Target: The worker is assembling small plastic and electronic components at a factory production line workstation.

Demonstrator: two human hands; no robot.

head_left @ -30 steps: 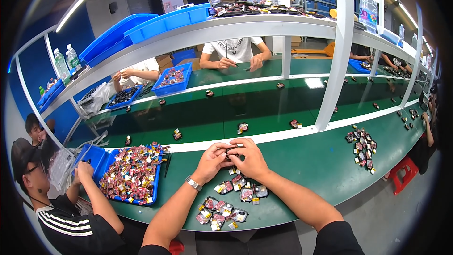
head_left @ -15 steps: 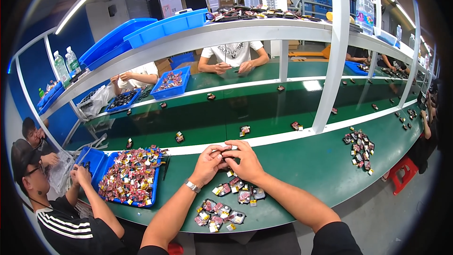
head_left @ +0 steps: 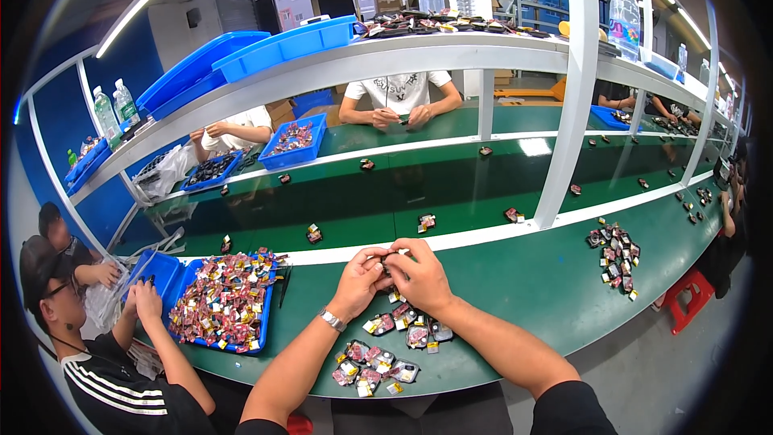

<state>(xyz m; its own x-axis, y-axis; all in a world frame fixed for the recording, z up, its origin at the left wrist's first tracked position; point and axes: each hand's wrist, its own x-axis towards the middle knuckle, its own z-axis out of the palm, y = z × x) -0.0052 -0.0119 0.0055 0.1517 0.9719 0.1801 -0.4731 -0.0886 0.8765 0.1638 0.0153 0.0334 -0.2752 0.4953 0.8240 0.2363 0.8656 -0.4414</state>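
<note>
My left hand [head_left: 361, 280] and my right hand [head_left: 416, 274] meet over the green bench and pinch one small dark part [head_left: 387, 260] between their fingertips. A metal watch sits on my left wrist. Right below the hands lies a cluster of small packaged parts [head_left: 407, 331], and a second cluster [head_left: 372, 370] lies nearer the bench's front edge. To the left, a blue tray [head_left: 262, 329] holds a heap of the same pink and yellow parts.
A green conveyor belt [head_left: 354, 209] runs behind a white strip and carries single parts. Another pile of parts [head_left: 615, 254] lies at the right. A person in a black striped top [head_left: 121, 379] works at my left; others sit across under the white shelf [head_left: 386, 60].
My hands have stayed together at the same spot, fingers shifting slightly on the small part. The person at the left moved their hands from the blue tray toward themselves.
</note>
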